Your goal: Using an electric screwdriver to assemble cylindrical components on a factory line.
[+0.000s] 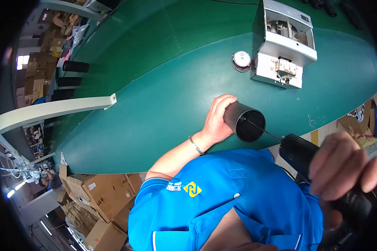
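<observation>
My left hand (pixel 218 118) is wrapped round a black perforated cylinder (pixel 236 109) just above the green table. Its open end faces right and toward me. My right hand (pixel 343 167), partly blurred, grips a black electric screwdriver (pixel 299 154). The tool's long thin bit points left and reaches into the mouth of the cylinder. Where the tip ends inside the dark cylinder is hidden. Beyond the cylinder lies a round white-backed speaker (pixel 241 60) with thin red and black wires, apart from both hands.
A white and grey metal machine (pixel 284 49) stands on the green table (pixel 167 108) at the far right. From the left, a pale metal bracket arm (pixel 63 105) meets the table. More black cylinders (pixel 75 67) lie at the far left. Cardboard boxes (pixel 107 190) are stacked at lower left.
</observation>
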`<action>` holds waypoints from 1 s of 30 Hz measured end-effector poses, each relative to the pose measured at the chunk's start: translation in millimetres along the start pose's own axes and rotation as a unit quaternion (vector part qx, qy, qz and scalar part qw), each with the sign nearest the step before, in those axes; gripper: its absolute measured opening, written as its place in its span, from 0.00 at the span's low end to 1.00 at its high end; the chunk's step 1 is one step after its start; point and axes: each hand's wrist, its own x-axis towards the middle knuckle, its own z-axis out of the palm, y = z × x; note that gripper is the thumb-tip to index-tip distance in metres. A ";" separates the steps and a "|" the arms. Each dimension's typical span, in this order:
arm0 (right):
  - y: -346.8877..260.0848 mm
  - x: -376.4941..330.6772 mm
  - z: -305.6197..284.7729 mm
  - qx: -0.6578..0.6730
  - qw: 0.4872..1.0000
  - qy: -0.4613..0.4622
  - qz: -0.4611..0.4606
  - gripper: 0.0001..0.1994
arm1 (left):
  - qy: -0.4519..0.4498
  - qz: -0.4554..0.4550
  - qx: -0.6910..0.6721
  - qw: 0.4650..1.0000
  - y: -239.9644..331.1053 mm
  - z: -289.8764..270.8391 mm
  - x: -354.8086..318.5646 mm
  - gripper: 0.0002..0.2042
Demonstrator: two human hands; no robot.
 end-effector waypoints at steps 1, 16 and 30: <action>5.3 -1.5 1.3 -0.031 0.999 -0.013 -0.032 0.33 | -0.001 0.008 -0.002 1.000 2.4 2.5 1.1 0.31; 42.3 7.8 13.3 -0.001 0.999 0.021 -0.040 0.34 | 0.035 -0.017 -0.013 0.999 -1.8 -1.5 -0.4 0.31; -11.4 -0.5 -56.2 -0.032 0.960 0.210 -0.180 0.20 | -0.001 -0.070 0.030 0.997 -11.1 -17.8 12.7 0.34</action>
